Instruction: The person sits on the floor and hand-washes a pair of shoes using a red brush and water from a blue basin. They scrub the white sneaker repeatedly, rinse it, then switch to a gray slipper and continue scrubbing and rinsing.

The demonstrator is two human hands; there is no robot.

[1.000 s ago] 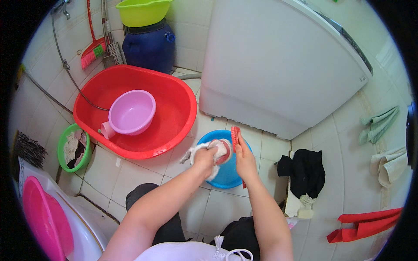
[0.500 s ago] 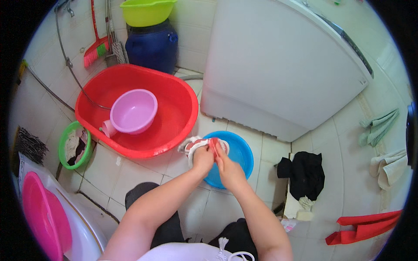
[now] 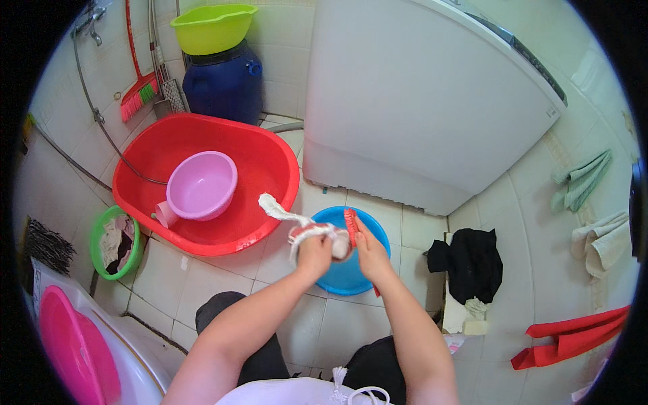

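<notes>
blue basin (image 3: 351,277): glossy plastic | rag (image 3: 290,217): white cloth | floor (image 3: 337,331): glazed tile

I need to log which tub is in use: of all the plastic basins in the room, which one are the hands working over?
The small blue basin on the tiled floor, directly under both hands. The big red basin lies farther left, holding the lilac bowl.

Left hand (image 3: 315,251) grips white cloth (image 3: 297,223); right hand (image 3: 369,248) holds red brush (image 3: 350,225) over blue basin (image 3: 351,273).

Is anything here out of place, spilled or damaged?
Nothing looks spilled or broken. Only loose laundry lies on the tiled floor: a black garment and a red cloth to the right. The hands scrub a shoe over the blue basin.
</notes>
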